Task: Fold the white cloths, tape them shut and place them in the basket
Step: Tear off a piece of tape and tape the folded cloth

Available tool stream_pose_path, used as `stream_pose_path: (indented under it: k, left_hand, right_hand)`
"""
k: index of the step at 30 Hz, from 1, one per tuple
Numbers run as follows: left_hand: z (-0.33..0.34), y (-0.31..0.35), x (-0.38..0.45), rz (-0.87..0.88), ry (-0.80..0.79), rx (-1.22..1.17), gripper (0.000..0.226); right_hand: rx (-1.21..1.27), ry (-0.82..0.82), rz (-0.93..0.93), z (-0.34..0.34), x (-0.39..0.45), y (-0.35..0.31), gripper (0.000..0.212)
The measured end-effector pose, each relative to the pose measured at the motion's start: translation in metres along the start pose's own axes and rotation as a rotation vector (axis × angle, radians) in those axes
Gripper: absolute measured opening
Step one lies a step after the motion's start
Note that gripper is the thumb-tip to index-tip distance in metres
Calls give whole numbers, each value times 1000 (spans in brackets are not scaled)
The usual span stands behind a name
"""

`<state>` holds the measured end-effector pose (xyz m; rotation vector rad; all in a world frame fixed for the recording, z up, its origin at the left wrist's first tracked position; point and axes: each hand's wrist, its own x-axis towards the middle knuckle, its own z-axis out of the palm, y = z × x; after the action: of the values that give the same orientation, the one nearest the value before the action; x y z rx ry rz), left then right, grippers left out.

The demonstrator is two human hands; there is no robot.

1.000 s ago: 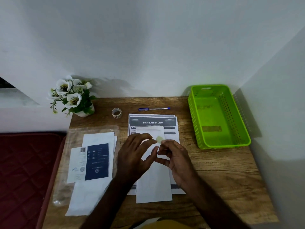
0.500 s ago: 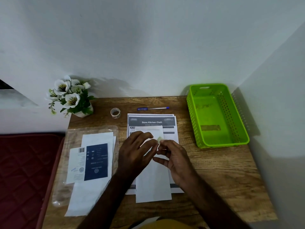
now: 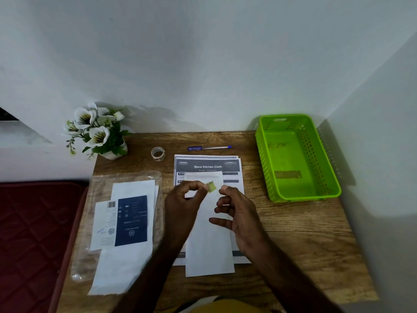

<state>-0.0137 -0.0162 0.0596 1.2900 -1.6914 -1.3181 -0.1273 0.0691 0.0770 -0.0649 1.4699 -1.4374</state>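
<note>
Wooden table [image 3: 304,233] in white-walled corner

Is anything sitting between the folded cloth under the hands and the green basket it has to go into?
Nothing visible does. The folded white cloth lies on the printed sheet, and only bare table separates it from the green basket to its right. The basket holds no cloths. The pen lies farther back, off that line.

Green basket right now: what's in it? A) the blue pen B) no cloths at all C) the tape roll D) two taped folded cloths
B. The green basket holds no cloth; the folded white cloth lies on the printed sheet, with a small piece of tape at the left hand fingertips, the right hand beside it.
</note>
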Motion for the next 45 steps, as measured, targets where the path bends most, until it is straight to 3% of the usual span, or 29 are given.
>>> stream_pose_path:
  k: [2,4,12,20,24,34,37,45]
  left_hand:
    - [-1,2,3,-290,-68,-257,11]
    - [-2,2,3,-371,-101,-350,9]
    - [2,-1,1,-320,-135,-377,11]
    - [5,-10,4,-270,-158,-294,7]
    - [10,-17,8,-202,-146,-181,1]
    - [15,-24,22,-210,-212,-96,11]
    - [17,-21,28,-117,-194,11,17]
    - [22,-13,60,430,-155,621,18]
  right_hand:
    - [-73,31,-26,-1,0,1,27]
    - [-126,42,-36,-1,1,3,26]
    - [-174,109,-46,2,3,5,28]
    - [-165,124,-54,-1,12,10,6]
    - [-188,122,-66,-3,15,13,8]
    - [-173,119,-92,-5,23,14,7]
    - [-151,127,-82,-6,26,14,8]
    - [-151,254,-31,4,50,13,9]
